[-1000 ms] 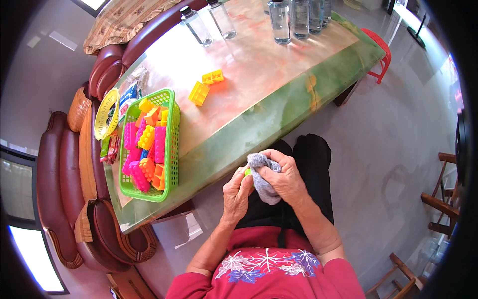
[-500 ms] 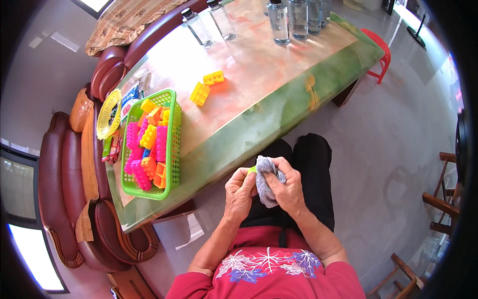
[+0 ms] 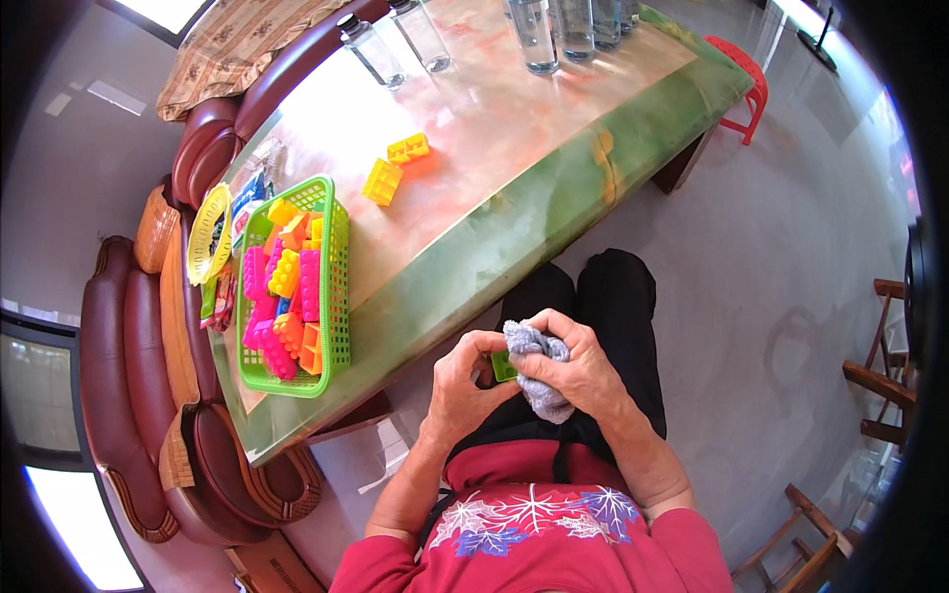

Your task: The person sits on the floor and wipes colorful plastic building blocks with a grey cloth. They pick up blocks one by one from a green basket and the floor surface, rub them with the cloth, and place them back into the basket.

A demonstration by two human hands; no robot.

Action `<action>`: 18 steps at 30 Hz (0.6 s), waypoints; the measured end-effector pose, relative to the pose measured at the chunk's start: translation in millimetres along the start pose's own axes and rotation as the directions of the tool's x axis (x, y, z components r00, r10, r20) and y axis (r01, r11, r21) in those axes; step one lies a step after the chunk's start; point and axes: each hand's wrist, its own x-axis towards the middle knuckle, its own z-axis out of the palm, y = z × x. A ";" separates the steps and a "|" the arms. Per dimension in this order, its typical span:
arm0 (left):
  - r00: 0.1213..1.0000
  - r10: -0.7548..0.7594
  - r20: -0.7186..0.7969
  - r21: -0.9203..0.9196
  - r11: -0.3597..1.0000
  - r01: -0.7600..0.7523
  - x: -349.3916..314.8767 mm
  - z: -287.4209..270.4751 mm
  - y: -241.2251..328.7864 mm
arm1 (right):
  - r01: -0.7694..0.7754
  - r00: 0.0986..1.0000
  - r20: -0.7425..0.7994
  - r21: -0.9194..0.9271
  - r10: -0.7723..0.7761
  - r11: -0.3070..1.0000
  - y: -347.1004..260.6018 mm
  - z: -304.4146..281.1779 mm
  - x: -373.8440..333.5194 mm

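Observation:
Over my lap, my left hand point(image 3: 463, 383) grips a green toy block point(image 3: 504, 367) between thumb and fingers. Only part of that block shows; the rest is behind my fingers and the cloth. My right hand point(image 3: 581, 368) is closed on a crumpled grey cloth point(image 3: 543, 388), which touches the block's right side. To the left on the table stands a green plastic basket point(image 3: 337, 287) filled with pink, orange, yellow and blue toy blocks point(image 3: 287, 273). Two yellow toy blocks point(image 3: 382, 182) lie on the tabletop beyond the basket.
The marble-patterned table point(image 3: 474, 247) has a green border along its near edge. Clear bottles point(image 3: 535, 40) with dark caps stand at its far side. A yellow basket point(image 3: 209, 235) and small packets sit left of the blocks. A red stool point(image 3: 743, 84) is beyond the right end.
My left hand has turned and its fingers have spread around the block, so more of the green shows. The cloth has bunched differently in my right hand. The view has shifted slightly.

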 end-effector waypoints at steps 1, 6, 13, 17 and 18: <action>1.000 -0.030 -0.003 -0.122 0.992 0.029 -0.3 3.4 -0.8 | 0.004 1.000 -0.028 0.086 -0.001 0.996 5.9 1.1 0.8; 0.996 -0.084 -0.027 -0.579 0.814 0.053 1.4 11.1 -4.5 | 0.138 0.967 -0.221 0.050 -0.124 0.989 17.9 15.0 6.9; 0.972 -0.145 -0.187 -0.475 0.879 0.039 4.6 21.7 -10.3 | 0.210 0.864 -0.314 -0.486 -0.393 0.848 34.9 -1.0 12.5; 0.975 -0.136 -0.178 -0.428 0.902 0.048 3.7 15.8 -16.1 | 0.416 0.830 0.117 -0.781 -0.545 0.465 3.2 7.0 -0.1; 0.968 -0.135 -0.212 -0.182 0.979 0.096 4.1 14.1 -21.0 | 0.391 0.853 0.135 -0.805 -0.505 0.446 2.9 7.3 -0.2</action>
